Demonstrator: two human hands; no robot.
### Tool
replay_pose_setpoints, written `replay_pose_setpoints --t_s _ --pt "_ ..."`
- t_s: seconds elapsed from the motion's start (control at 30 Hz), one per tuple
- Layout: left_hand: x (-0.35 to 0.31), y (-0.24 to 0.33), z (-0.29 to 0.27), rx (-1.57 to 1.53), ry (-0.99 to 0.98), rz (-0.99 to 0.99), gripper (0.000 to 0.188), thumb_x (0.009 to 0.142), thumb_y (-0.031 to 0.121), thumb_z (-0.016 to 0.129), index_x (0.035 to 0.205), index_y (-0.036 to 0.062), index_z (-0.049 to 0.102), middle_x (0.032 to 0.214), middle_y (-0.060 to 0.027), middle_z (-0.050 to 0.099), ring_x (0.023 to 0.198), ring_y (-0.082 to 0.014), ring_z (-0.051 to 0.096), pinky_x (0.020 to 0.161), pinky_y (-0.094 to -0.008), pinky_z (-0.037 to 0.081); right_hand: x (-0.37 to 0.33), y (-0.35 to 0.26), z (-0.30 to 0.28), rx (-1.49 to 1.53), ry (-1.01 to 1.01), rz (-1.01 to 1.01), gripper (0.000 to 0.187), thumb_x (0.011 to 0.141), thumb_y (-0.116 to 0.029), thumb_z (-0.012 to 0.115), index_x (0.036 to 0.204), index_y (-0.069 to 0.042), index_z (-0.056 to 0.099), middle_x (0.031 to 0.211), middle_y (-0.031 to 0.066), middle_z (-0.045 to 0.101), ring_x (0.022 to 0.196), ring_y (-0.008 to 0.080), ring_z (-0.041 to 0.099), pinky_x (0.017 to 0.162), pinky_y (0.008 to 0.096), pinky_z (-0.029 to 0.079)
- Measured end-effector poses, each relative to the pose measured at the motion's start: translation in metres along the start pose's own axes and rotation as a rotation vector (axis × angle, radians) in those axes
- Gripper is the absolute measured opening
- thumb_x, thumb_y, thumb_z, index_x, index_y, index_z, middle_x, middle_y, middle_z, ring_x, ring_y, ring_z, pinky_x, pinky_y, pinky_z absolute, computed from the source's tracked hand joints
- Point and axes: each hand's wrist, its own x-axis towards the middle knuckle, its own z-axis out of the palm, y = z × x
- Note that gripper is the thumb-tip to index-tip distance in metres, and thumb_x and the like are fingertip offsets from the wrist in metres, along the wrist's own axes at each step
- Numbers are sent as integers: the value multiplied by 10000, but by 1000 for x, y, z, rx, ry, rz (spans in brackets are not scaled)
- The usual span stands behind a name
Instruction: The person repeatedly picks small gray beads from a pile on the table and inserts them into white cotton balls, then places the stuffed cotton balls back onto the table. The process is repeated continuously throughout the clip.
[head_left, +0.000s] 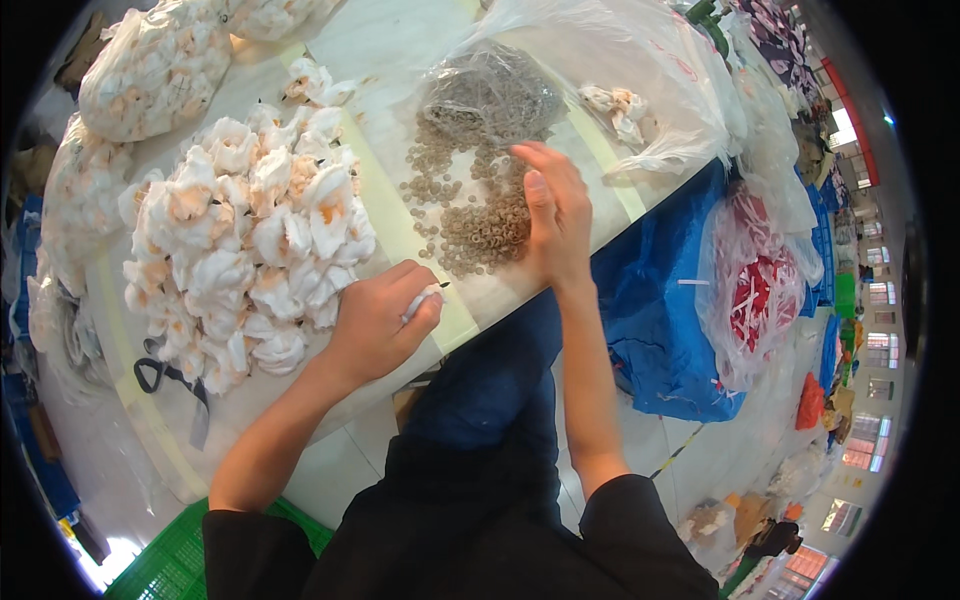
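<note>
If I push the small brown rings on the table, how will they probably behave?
The small brown rings would probably scatter, since they lie loose in a pile beside the right hand. Each looks tiny, so likely light. Several at the edge seem flat, so they may slide more than roll.

The left hand is curled, back upward, thumb bent close to the folded index finger. Behind it, the left forearm slants outward to a bent elbow. Farther from the body than the left, the right hand stands loosely cupped, fingers angled inward, thumb upright beside them. The right forearm runs almost straight back from it.
</note>
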Motion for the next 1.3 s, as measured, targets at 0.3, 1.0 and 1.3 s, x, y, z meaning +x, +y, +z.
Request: replay_pose_setpoints --t_s 0.3,1.0,1.3 --pt "-1 1 1 25 -16 -16 124 965 175 633 933 56 644 840 -131 619 709 -379 643 626 -463 497 -34 -10 3 -446 -299 -92 1083 816 -625 816 1585 6 388 1573 282 419 1471 469 389 1249 540 310" --pt "0 2 1 55 -23 -7 142 970 185 626 931 50 638 862 -147 623 735 -394 643 649 -475 505 27 1 54 -163 -87 -52 296 1047 -292 667 868 -57 651 671 82 632 538 295 551 543 424 474" --pt "-1 2 -4 5 -82 -34 173 1001 198 620 992 31 664 881 -165 629 765 -378 643 675 -437 502 65 -18 31 1003 149 628 454 1141 -418 501 788 -134 468 617 -57 324 487 89 262 459 288 207"
